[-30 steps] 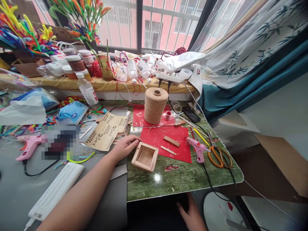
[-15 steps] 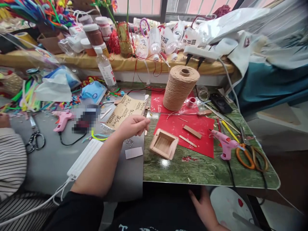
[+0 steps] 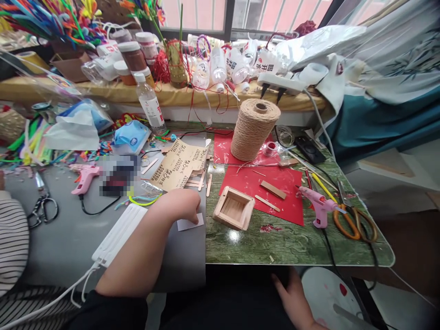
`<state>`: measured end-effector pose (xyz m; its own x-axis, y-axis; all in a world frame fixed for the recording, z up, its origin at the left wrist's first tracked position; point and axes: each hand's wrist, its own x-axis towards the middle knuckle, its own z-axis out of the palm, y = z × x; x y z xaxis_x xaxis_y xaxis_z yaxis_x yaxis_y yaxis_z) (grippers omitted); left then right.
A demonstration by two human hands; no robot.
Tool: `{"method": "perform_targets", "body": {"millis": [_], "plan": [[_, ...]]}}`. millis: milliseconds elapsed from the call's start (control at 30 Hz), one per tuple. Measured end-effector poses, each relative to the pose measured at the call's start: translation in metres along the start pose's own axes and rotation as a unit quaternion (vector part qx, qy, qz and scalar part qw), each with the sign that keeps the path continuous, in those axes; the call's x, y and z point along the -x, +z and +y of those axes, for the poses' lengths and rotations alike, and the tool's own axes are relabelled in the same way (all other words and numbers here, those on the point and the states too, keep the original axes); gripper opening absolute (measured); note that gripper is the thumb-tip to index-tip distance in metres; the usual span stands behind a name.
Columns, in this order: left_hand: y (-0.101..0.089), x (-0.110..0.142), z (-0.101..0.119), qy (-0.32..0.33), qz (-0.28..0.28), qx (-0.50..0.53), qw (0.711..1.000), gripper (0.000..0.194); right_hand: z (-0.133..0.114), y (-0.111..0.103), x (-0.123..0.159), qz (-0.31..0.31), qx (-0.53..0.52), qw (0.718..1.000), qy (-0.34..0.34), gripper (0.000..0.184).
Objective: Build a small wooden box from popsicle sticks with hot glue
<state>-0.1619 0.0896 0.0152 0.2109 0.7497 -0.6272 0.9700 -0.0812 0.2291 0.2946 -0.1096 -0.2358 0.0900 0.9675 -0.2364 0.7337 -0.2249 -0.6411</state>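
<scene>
My left hand (image 3: 180,206) rests on the grey tabletop with its fingers curled down onto a small white card (image 3: 190,223). Just right of it a small wooden box frame (image 3: 234,208) sits on the green board (image 3: 282,245), partly on a red sheet (image 3: 292,208). My right hand (image 3: 296,300) lies below the table edge on my lap, fingers stretched out, holding nothing. Loose wooden sticks (image 3: 272,189) lie on the red sheet.
A large spool of jute twine (image 3: 253,129) stands behind the box. A pink glue gun (image 3: 319,206) and orange scissors (image 3: 354,223) lie at right. Printed brown sandpaper (image 3: 178,166), another pink glue gun (image 3: 84,176) and a striped sleeve of another person (image 3: 12,238) are at left.
My left hand has dropped from a raised pinch near the sandpaper down onto the white card. The view has shifted slightly.
</scene>
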Motion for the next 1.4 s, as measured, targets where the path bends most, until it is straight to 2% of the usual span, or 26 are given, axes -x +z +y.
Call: {"method": "perform_targets", "body": {"millis": [67,133,200,233,333,400,500,600,667,700,733,767,800,833,867,933,967,1033,1067,1100,1167,1233,1267,1333,1400], "plan": [[-0.004,0.002,-0.004,0.038,0.002,0.026,0.999,0.015,0.002,0.000,-0.001,0.003,-0.004,1.000,0.003,0.077],[-0.009,0.002,-0.009,0.094,0.030,0.081,0.992,0.015,0.002,0.000,-0.002,0.008,-0.003,1.000,0.007,0.078],[-0.012,-0.001,-0.013,0.115,0.104,0.150,0.976,0.021,0.002,-0.001,-0.002,0.013,0.002,1.000,0.010,0.078],[-0.012,-0.003,-0.014,0.107,0.160,0.188,0.963,0.024,0.002,-0.001,-0.002,0.014,0.005,1.000,0.010,0.078],[-0.009,-0.014,-0.010,0.089,0.325,0.306,0.890,0.030,0.001,0.001,-0.002,0.017,0.020,1.000,0.014,0.078],[-0.004,-0.022,-0.004,0.124,0.375,0.377,0.838,0.029,-0.002,0.003,-0.004,0.017,0.033,0.999,0.020,0.079],[0.005,-0.030,0.004,0.180,0.374,0.446,0.793,0.027,-0.020,-0.007,-0.010,-0.022,0.066,0.997,0.045,0.080],[0.009,-0.034,0.009,0.208,0.329,0.504,0.771,0.030,-0.063,-0.051,-0.018,-0.134,0.115,0.983,0.049,0.073],[0.011,-0.036,0.010,0.234,0.281,0.542,0.757,0.034,-0.108,-0.094,-0.023,-0.263,0.123,0.957,-0.013,0.063],[0.013,-0.037,0.011,0.245,0.255,0.556,0.753,0.036,-0.134,-0.115,-0.026,-0.333,0.114,0.935,-0.052,0.055],[0.014,-0.038,0.012,0.253,0.233,0.564,0.751,0.037,-0.161,-0.134,-0.030,-0.377,0.084,0.918,-0.095,0.042],[0.016,-0.039,0.012,0.258,0.217,0.567,0.752,0.039,-0.187,-0.149,-0.034,-0.388,0.031,0.911,-0.139,0.035],[0.019,-0.040,0.014,0.262,0.207,0.567,0.753,0.040,-0.213,-0.159,-0.039,-0.367,-0.038,0.911,-0.185,0.034],[0.020,-0.041,0.015,0.267,0.202,0.562,0.757,0.041,-0.236,-0.162,-0.045,-0.318,-0.096,0.913,-0.237,0.033],[0.022,-0.042,0.016,0.275,0.201,0.551,0.762,0.042,-0.257,-0.160,-0.052,-0.235,-0.130,0.922,-0.279,0.031],[0.024,-0.042,0.018,0.301,0.200,0.515,0.777,0.039,-0.289,-0.143,-0.067,-0.072,-0.125,0.925,-0.351,0.038],[0.024,-0.043,0.019,0.314,0.202,0.495,0.784,0.037,-0.301,-0.130,-0.075,-0.039,-0.109,0.919,-0.377,0.048],[0.024,-0.044,0.018,0.332,0.213,0.466,0.792,0.032,-0.318,-0.105,-0.089,-0.028,-0.108,0.905,-0.410,0.054],[0.024,-0.044,0.017,0.335,0.222,0.457,0.794,0.031,-0.325,-0.095,-0.094,-0.026,-0.117,0.899,-0.421,0.049],[0.024,-0.045,0.016,0.336,0.229,0.450,0.795,0.030,-0.330,-0.087,-0.099,-0.026,-0.132,0.895,-0.426,0.035],[0.022,-0.045,0.013,0.330,0.238,0.432,0.805,0.028,-0.336,-0.081,-0.107,-0.025,-0.158,0.892,-0.423,0.010],[0.019,-0.043,0.009,0.324,0.241,0.395,0.825,0.031,-0.335,-0.086,-0.112,0.021,-0.174,0.898,-0.404,0.011],[0.017,-0.041,0.006,0.326,0.237,0.367,0.838,0.045,-0.332,-0.091,-0.115,0.061,-0.174,0.902,-0.391,0.011],[0.015,-0.038,0.001,0.334,0.201,0.322,0.863,0.086,-0.322,-0.101,-0.120,0.142,-0.155,0.908,-0.362,0.011],[0.015,-0.036,-0.004,0.333,0.140,0.303,0.882,0.121,-0.310,-0.106,-0.123,0.167,-0.120,0.910,-0.360,0.016]]}}
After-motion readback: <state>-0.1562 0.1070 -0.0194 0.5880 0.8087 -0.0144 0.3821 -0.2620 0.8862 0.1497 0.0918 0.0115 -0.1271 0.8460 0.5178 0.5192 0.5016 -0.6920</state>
